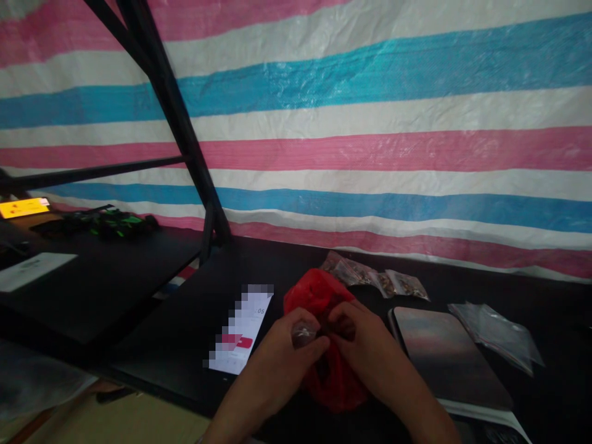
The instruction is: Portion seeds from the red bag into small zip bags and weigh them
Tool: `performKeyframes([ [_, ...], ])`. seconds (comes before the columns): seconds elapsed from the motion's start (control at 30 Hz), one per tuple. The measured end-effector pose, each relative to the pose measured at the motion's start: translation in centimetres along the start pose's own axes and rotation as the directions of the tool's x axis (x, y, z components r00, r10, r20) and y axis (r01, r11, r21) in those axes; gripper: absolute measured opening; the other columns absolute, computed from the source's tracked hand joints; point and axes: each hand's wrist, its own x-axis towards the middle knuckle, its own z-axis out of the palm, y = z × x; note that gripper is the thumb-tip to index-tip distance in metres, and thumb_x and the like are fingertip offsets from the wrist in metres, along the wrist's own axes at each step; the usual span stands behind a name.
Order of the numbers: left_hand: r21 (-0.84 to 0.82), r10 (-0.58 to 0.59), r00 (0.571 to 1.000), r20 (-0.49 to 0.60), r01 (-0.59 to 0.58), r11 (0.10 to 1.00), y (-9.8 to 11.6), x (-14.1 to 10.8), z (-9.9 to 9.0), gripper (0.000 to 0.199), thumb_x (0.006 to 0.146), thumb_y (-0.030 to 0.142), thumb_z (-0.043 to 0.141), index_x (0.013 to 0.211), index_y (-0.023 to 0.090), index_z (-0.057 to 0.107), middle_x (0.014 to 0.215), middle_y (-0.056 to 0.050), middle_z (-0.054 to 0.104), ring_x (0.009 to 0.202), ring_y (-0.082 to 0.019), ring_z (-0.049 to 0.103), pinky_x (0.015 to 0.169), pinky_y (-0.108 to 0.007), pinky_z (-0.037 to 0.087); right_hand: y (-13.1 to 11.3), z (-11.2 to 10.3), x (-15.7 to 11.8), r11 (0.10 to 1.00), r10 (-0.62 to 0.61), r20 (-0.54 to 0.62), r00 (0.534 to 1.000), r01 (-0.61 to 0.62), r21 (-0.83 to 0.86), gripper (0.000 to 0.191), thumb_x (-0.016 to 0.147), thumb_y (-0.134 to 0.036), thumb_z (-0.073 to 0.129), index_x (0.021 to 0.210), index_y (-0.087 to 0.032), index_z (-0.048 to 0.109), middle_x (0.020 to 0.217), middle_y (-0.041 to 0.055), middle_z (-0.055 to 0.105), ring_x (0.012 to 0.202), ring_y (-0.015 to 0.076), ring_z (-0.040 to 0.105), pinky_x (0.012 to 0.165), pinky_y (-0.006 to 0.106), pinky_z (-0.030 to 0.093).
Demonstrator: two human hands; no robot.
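Note:
Both of my hands meet over a red plastic bag (340,385) that lies on the black table. The thumb and fingers of my left hand (296,345) are closed round a small clear plastic bag (304,332), whose contents I cannot make out. My right hand (358,336) is pinched just beside it, its fingertips close to the left ones; what they hold is too dark and small to tell. Behind the red bag several small clear bags of brownish metal-like pieces (407,285) lie in a row.
To the right sit a flat scale with a metal plate (451,351) and a stack of clear bags (499,336). A lit phone (238,339) lies to the left. Further left, another table (124,277) holds a green and black model car (115,223). Striped sheeting hangs behind.

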Motion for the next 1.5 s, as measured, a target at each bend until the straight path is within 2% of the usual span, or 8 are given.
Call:
performKeyframes([
  [0.2, -0.222, -0.075, 0.983, -0.169, 0.036, 0.974, 0.3, 1.3, 0.8, 0.027, 0.078, 0.037, 0.076, 0.097, 0.024, 0.062, 0.063, 0.008, 0.053, 0.053, -0.012, 0.048, 0.049, -0.022, 0.035, -0.7, -1.0, -1.9, 0.988, -0.039, 0.09, 0.995, 0.052, -0.147, 0.034, 0.072, 0.006, 0.055, 0.083, -0.024, 0.067, 0.102, -0.0001, 0.07, 0.094, 0.0188, 0.066, 0.082, 0.03, 0.045],
  [0.27, -0.176, -0.035, 0.973, -0.229, -0.006, 0.984, 0.7, 0.9, 0.4, 0.027, 0.076, 0.037, 0.077, 0.096, 0.024, 0.063, 0.064, 0.008, 0.053, 0.054, -0.012, 0.047, 0.05, -0.022, 0.035, -0.8, -1.4, -2.1, 0.987, -0.028, 0.12, 0.992, 0.046, -0.153, 0.036, 0.069, 0.007, 0.055, 0.083, -0.025, 0.067, 0.102, -0.0009, 0.07, 0.094, 0.0185, 0.066, 0.081, 0.03, 0.045],
  [0.37, 0.082, 0.078, 0.947, -0.312, -0.055, 0.995, 1.2, -0.4, -0.2, 0.016, 0.079, 0.034, 0.073, 0.086, 0.023, 0.064, 0.067, 0.005, 0.056, 0.058, -0.014, 0.047, 0.054, -0.024, 0.036, -0.5, -1.7, -1.9, 0.983, 0.028, 0.093, 0.995, -0.011, -0.181, 0.031, 0.076, 0.002, 0.06, 0.088, -0.025, 0.068, 0.106, 0.0007, 0.069, 0.093, 0.0199, 0.066, 0.08, 0.032, 0.045],
  [0.47, 0.278, 0.063, 0.978, -0.201, -0.004, 0.961, 1.1, -1.8, -0.2, 0.01, 0.085, 0.033, 0.068, 0.083, 0.023, 0.065, 0.071, 0.002, 0.062, 0.064, -0.017, 0.052, 0.058, -0.026, 0.038, 0.2, -1.3, -1.2, 0.961, 0.053, -0.014, 0.998, -0.055, -0.269, 0.021, 0.084, -0.004, 0.065, 0.093, -0.023, 0.066, 0.112, 0.0047, 0.066, 0.098, 0.0234, 0.067, 0.082, 0.035, 0.046],
  [0.6, 0.259, -0.016, 1.0, -0.003, 0.017, 0.966, -0.2, -1.6, 1.0, 0.004, 0.085, 0.027, 0.064, 0.083, 0.024, 0.064, 0.079, 0.001, 0.066, 0.072, -0.019, 0.056, 0.063, -0.028, 0.04, 0.9, -0.7, -0.8, 0.962, 0.069, -0.023, 0.997, -0.073, -0.262, 0.023, 0.084, -0.003, 0.064, 0.095, -0.023, 0.066, 0.111, 0.0053, 0.067, 0.099, 0.0234, 0.068, 0.084, 0.035, 0.048],
  [0.83, 0.001, 0.029, 0.995, -0.095, -0.029, 1.0, -1.0, 0.8, 1.7, 0.009, 0.077, 0.018, 0.064, 0.084, 0.022, 0.06, 0.076, 0.005, 0.057, 0.068, -0.014, 0.049, 0.06, -0.025, 0.039, 0.4, -0.9, -1.3, 0.989, 0.046, 0.011, 0.999, -0.044, -0.144, 0.021, 0.086, -0.006, 0.061, 0.094, -0.023, 0.071, 0.104, 0.0049, 0.073, 0.094, 0.0223, 0.069, 0.081, 0.033, 0.047],
  [1.1, -0.183, -0.008, 0.995, -0.098, -0.011, 0.983, -0.2, 0.2, 1.0, 0.025, 0.071, 0.015, 0.068, 0.093, 0.025, 0.06, 0.068, 0.009, 0.054, 0.057, -0.011, 0.046, 0.052, -0.022, 0.035, -0.2, -0.7, -1.4, 0.993, 0.073, 0.043, 0.996, -0.069, -0.095, 0.018, 0.09, -0.01, 0.059, 0.096, -0.022, 0.071, 0.106, 0.0071, 0.077, 0.096, 0.0237, 0.07, 0.081, 0.033, 0.047],
  [1.5, -0.095, 0.079, 0.99, -0.113, -0.09, 0.991, 0.6, -0.1, 0.4, 0.032, 0.063, 0.008, 0.064, 0.092, 0.023, 0.061, 0.073, 0.009, 0.056, 0.065, -0.011, 0.049, 0.057, -0.021, 0.039, -1.0, 0.2, -1.0, 0.962, 0.123, 0.092, 0.988, -0.141, 0.233, 0.01, 0.095, -0.02, 0.063, 0.099, -0.02, 0.072, 0.092, 0.0029, 0.078, 0.085, 0.0194, 0.072, 0.076, 0.03, 0.049],
])
